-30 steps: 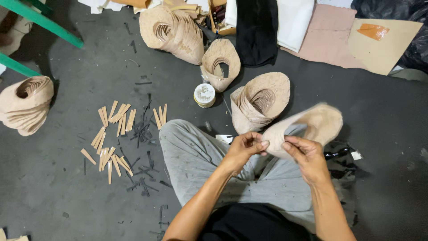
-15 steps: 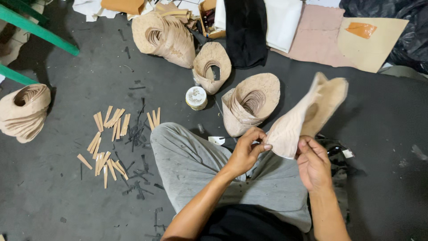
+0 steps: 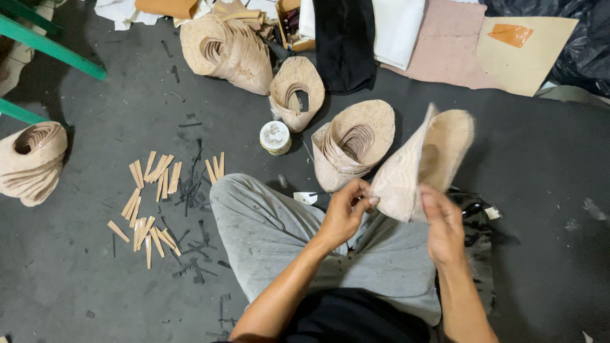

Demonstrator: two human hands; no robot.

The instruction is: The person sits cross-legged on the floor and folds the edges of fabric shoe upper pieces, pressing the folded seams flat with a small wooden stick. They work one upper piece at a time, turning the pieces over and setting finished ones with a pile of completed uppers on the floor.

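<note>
over a dark floor, both hands' fingers pinch a tan leather piece (image 3: 419,165), long axis tilting up-right.

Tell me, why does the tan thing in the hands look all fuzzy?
In the head view, the tan curved piece is smeared by motion blur, its top edge soft, while the left hand and right hand pinch its lower edge; the small wooden strips on the dark floor look sharp.

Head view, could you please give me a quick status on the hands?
Left hand and right hand both grip a tan curved leather piece, raised over the lap. Stack of nested pieces just behind. Nothing obstructing.
</note>
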